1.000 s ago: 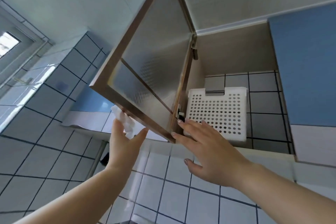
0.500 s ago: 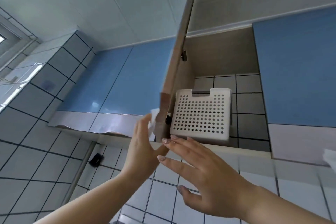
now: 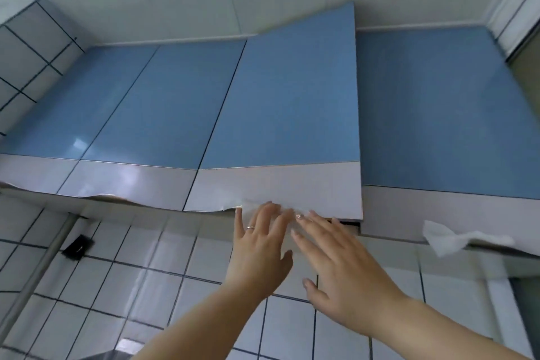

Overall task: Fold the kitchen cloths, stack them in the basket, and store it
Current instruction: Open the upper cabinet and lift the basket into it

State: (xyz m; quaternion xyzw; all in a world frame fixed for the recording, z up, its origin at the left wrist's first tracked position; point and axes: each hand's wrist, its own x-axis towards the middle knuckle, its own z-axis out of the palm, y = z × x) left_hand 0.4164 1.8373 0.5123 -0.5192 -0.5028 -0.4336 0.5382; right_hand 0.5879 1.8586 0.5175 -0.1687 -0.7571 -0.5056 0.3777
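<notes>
**Blue cupboard door almost home, both hands at its lower edge**

Blue-and-grey glossy, flat-fronted cupboard door (image 3: 280, 114) fills the middle of the head view. It sits slightly proud of its neighbours, with a thin dark gap showing under its lower right corner, so it looks nearly but not fully closed. The left hand (image 3: 258, 245), wearing a ring, reaches up with straight, spread fingers to the door's grey lower band; whether the fingertips press it or only hover I cannot tell. The right hand (image 3: 336, 266) lies just beside it on the right, fingers also straight and relaxed, tips near the bottom edge. Neither hand is grasping anything.

The basket and the folded kitchen cloths are not visible; I judge they lie behind this door, which would put the task at its storing step. A white crumpled paper scrap (image 3: 447, 238) hangs from the underside of the neighbouring cupboard to the right, well apart from the hands. Grey-white wall tiles (image 3: 140, 280) with dark grout run below the cupboards, and a grey pipe (image 3: 35, 275) slants down on the left.

The door is a stiff, light panel on hinges with a slick face and no handle in sight. Flat fingers pushing on the lower band, towards the edge far from the hinge, should seat it; gripping is unnecessary.
</notes>
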